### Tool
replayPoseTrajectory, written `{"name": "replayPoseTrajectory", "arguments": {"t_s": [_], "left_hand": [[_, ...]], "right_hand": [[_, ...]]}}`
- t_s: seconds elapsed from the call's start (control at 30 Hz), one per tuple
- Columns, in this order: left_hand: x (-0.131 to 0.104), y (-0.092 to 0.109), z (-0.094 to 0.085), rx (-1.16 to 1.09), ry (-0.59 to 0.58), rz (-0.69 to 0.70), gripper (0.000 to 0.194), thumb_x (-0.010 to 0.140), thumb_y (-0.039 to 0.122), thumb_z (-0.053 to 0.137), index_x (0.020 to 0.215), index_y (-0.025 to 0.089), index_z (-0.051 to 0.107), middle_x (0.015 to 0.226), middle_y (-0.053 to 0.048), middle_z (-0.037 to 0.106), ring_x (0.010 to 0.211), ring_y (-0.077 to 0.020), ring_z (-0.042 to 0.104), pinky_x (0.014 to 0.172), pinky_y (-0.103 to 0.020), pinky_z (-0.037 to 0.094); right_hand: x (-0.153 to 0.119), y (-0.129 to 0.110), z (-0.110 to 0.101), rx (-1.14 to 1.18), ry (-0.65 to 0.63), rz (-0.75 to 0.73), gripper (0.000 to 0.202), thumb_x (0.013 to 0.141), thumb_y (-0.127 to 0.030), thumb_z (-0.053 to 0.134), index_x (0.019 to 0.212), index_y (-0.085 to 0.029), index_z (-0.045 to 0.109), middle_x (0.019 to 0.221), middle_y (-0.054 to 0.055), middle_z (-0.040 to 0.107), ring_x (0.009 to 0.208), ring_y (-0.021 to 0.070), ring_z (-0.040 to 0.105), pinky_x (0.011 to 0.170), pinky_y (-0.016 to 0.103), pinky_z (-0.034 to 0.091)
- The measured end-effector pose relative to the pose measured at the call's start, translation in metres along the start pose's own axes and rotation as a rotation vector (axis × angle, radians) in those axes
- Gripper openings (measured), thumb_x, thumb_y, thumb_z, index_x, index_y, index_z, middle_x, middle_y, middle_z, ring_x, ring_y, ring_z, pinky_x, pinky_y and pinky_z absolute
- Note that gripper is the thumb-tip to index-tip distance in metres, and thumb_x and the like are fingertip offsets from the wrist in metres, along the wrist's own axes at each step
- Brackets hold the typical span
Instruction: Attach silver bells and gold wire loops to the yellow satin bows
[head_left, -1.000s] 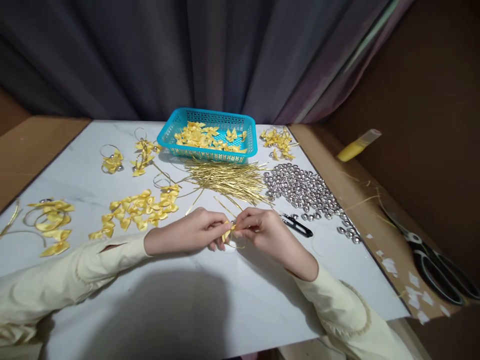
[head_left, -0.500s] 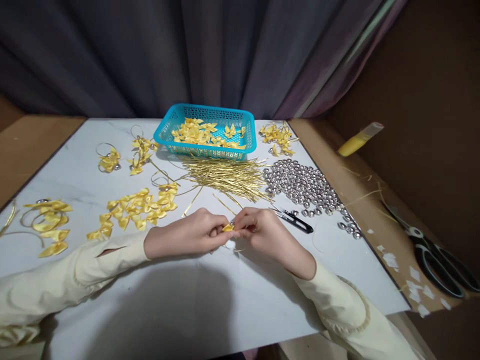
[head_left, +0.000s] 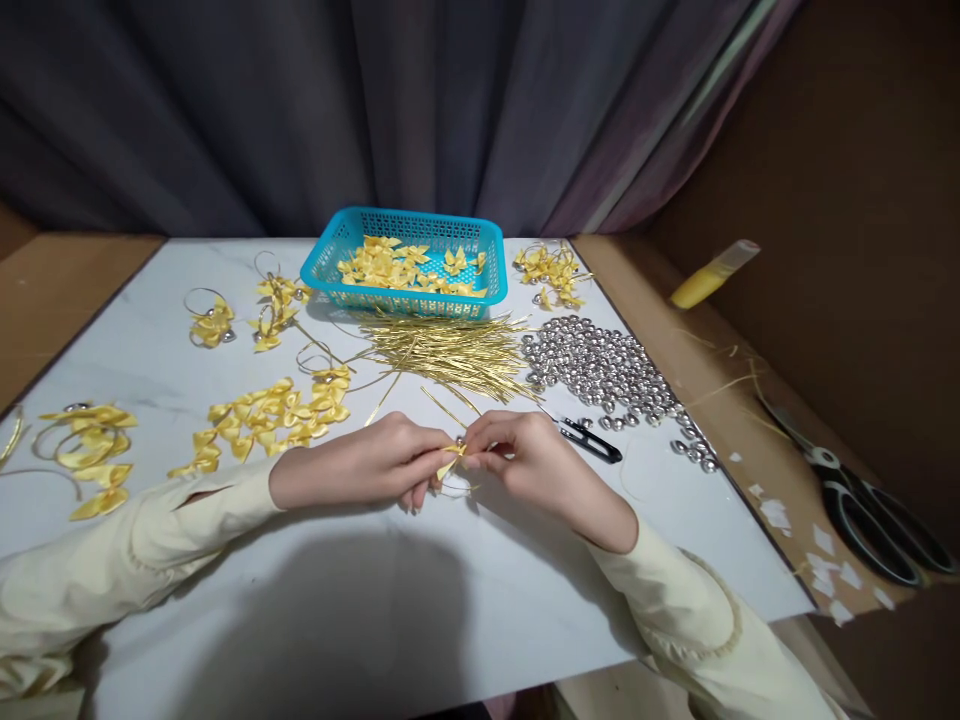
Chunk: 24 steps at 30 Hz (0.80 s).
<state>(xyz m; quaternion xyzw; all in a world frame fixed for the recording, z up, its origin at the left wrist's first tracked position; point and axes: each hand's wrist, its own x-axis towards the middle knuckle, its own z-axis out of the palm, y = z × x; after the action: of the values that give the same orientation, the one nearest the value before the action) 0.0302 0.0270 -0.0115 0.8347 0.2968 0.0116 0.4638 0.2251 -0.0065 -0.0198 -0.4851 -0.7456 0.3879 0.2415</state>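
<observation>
Left hand (head_left: 397, 462) and right hand (head_left: 531, 455) together pinch one yellow bow (head_left: 445, 469), seemingly half-made, over the middle of the white table (head_left: 540, 610); looped bows (head_left: 213, 323) at left look finished; loose bows (head_left: 259, 412), gold ties (head_left: 450, 355) and silver beads (head_left: 600, 362) spread about suggest plenty remains.

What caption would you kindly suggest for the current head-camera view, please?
Left hand and right hand pinch a small yellow ribbon piece near gold ties, silver beads and a blue basket.

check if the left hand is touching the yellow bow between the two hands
Touching: the head view shows the left hand gripping the yellow bow at its fingertips.
</observation>
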Motion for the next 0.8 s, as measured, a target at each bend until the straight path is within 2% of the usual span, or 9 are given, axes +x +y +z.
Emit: {"name": "replayPoseTrajectory", "arguments": {"t_s": [0.37, 0.5, 0.8], "left_hand": [[-0.0006, 0.0012, -0.0017, -0.206, -0.02, -0.052, 0.032, 0.096, 0.03, 0.036, 0.079, 0.015, 0.058, 0.056, -0.001, 0.065, 0.052, -0.0107, 0.066, 0.052, -0.016, 0.049], [-0.0006, 0.0009, -0.0002, -0.209, -0.022, -0.053, 0.031, 0.095, 0.03, 0.037, 0.078, 0.015, 0.059, 0.056, -0.001, 0.065, 0.053, -0.011, 0.066, 0.052, -0.016, 0.048], [0.0011, 0.0024, 0.0006, -0.149, 0.051, -0.083, 0.03, 0.092, 0.033, 0.044, 0.076, 0.015, 0.061, 0.054, 0.0, 0.064, 0.052, -0.0106, 0.064, 0.05, -0.015, 0.047]], "right_hand": [[-0.0009, -0.0043, -0.0062, 0.023, -0.008, 0.07, 0.02, 0.073, 0.001, 0.056, 0.063, -0.014, 0.064, 0.072, 0.002, 0.068, 0.063, 0.0104, 0.057, 0.059, 0.022, 0.04], [-0.001, -0.0055, -0.0054, -0.009, 0.015, 0.066, 0.019, 0.072, 0.001, 0.056, 0.064, -0.014, 0.064, 0.07, 0.002, 0.068, 0.062, 0.0106, 0.057, 0.059, 0.022, 0.041], [-0.0019, -0.0057, -0.0018, 0.008, 0.057, 0.06, 0.017, 0.072, 0.0, 0.056, 0.064, -0.014, 0.064, 0.073, 0.004, 0.067, 0.067, 0.0119, 0.059, 0.06, 0.023, 0.043]]}}
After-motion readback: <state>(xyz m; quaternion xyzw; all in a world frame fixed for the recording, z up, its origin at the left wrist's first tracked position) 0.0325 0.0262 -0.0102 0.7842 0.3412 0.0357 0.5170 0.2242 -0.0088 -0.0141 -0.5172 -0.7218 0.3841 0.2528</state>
